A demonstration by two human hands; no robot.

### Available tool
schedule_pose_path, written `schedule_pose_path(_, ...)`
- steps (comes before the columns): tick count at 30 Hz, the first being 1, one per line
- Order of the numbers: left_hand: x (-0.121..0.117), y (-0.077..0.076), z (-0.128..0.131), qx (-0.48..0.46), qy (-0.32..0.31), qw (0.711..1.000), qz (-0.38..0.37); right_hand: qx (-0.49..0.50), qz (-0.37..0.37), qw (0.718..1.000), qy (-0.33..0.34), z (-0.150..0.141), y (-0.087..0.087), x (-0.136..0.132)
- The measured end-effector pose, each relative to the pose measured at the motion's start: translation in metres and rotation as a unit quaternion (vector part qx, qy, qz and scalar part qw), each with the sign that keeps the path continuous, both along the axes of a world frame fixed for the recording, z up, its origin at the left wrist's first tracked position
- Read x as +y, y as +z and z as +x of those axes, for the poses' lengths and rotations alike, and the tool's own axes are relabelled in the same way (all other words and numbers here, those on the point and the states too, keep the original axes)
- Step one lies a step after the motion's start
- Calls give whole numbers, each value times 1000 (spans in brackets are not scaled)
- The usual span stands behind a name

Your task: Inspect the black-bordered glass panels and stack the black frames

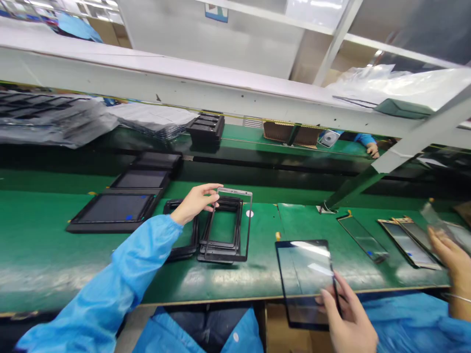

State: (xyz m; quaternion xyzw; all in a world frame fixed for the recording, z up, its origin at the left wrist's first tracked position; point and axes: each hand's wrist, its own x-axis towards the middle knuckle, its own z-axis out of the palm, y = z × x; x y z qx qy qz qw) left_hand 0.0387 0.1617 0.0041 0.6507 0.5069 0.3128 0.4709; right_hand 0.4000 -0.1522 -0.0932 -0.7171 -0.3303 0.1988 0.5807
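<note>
L hand (196,202) on thin frame (249,228), R hand (351,321) on dark-edged panel (303,289)

L hand grips thin frame at its top L corner, fingers & thumb pinched. Frame is held upright-ish, open ctr, in front of & overlapping a frame stack (202,257) of blk rectangular frames on the green bench (257,284). Can't tell if its btm edge touches the stack. A 2nd stack (184,253) of blk frames sits just L of that, partly behind the L forearm.

R hand grips dark-edged panel by its R edge, thumb in front, fingertips seen thru the glass. Panel is see-thru w/ bright reflections & a small yellow tab at top L; it's held over the bench's near edge, btm part past it.

Far L on bench: 3 dark screens (116,208) in a row going back, nearest on a blk tray (103,227), w/ blue spots on that screen. White round sticker (249,214) on bench just R of thin frame.

R side of bench: narrow glass panel (362,239) w/ yellow tab, lying flat; then 2 more panels (406,242) side by side. At far R a co-worker's hand (447,252) holds a clear piece (436,218), blurred.

Back shelf: bagged stacks (55,122) at L, blk tray stack (206,130) & cardboard boxes (275,133) near ctr.
</note>
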Motion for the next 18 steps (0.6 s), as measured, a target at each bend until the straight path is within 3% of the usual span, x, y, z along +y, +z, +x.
schedule_pose_path(4,-58,12,3,-95,-15,995,-4,177,24,982,53,-58,39,31)
schedule_pose_path(8,-104,10,9,-171,-18,984,-40,249,45,964,80,-94,43,45)
schedule_pose_path(12,-123,8,13,-200,0,980,-12,275,33,955,103,-109,35,46)
schedule_pose_path(18,-130,6,13,-219,5,976,9,284,9,952,111,-120,34,46)
